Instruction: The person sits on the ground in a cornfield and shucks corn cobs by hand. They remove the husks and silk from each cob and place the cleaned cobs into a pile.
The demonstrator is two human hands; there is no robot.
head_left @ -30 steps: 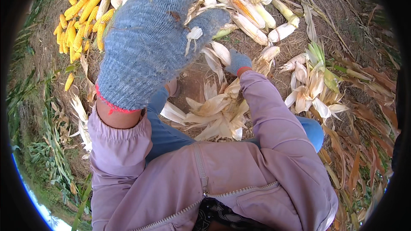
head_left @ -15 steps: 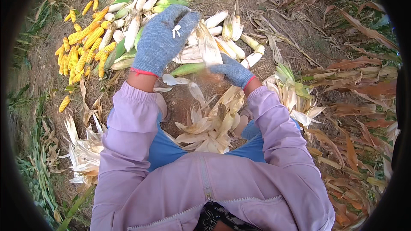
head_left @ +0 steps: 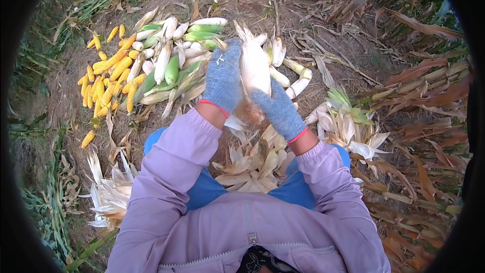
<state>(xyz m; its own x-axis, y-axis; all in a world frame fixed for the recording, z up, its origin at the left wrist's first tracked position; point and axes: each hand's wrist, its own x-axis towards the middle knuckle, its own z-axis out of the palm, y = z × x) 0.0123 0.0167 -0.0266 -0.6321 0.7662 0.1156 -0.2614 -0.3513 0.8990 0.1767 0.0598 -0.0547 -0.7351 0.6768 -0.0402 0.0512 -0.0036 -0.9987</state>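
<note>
Between my hands stands an ear of corn [head_left: 255, 69] in dry, pale husk, its ragged tip pointing away from me and brown silk hanging at its near end. My left hand [head_left: 223, 77], in a grey-blue knitted glove, is closed against the ear's left side, its fingertips partly hidden. My right hand [head_left: 281, 112], gloved alike, wraps the lower right of the ear, with the thumb across its front. Just beyond lies a heap of unhusked ears, some in green husk [head_left: 172, 70], others in whitish husk [head_left: 162, 63].
Husked yellow cobs [head_left: 103, 88] are piled at the left, with one stray cob [head_left: 88, 139] nearer me. Loose husks [head_left: 255, 164] lie between my legs, more husks [head_left: 108, 192] at the left and another clump [head_left: 351, 121] at the right. Dry stalks [head_left: 419, 96] line the right side.
The ear has come upright and more fully into view between my hands. My left hand has moved right and nearer me, close to my right hand.
</note>
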